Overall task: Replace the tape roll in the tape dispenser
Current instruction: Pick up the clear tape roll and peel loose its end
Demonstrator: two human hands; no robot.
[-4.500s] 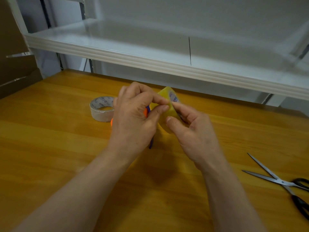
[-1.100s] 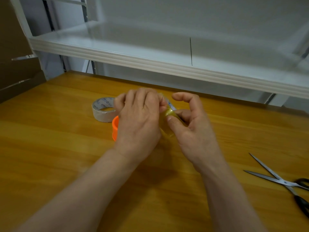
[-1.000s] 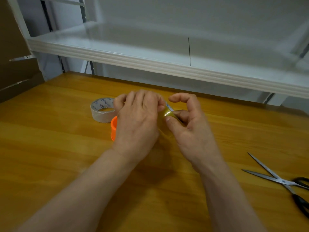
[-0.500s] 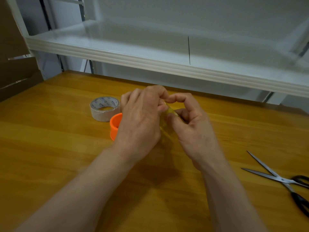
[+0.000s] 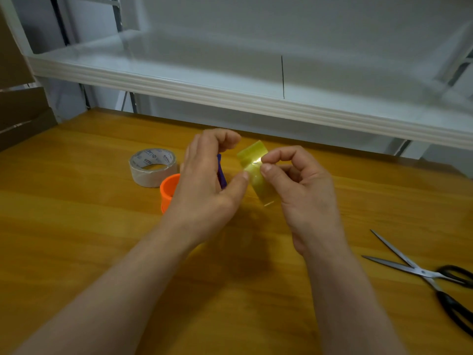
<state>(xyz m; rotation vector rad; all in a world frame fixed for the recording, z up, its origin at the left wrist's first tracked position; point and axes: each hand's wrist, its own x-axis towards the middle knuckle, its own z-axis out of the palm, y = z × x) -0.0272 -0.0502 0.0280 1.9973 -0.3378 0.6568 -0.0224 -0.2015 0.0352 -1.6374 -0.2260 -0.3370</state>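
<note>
My left hand [image 5: 204,185] grips the tape dispenser, of which only an orange round part [image 5: 168,192] and a purple piece [image 5: 221,172] show past my fingers. My right hand [image 5: 302,185] pinches a strip of yellowish clear tape [image 5: 254,170] between thumb and forefinger, stretched between the two hands just above the wooden table [image 5: 76,239]. The left thumb touches the strip's left edge. The roll that the strip comes from is hidden behind my left hand. A nearly used-up roll [image 5: 153,166] with a printed cardboard core lies flat on the table to the left.
Black-handled scissors [image 5: 430,275] lie open on the table at the right. A white shelf [image 5: 256,98] overhangs the back of the table. Cardboard [image 5: 20,106] leans at the far left.
My hands have drawn apart a little and a length of yellowish tape now shows between them. The purple part of the dispenser has come into view again.
</note>
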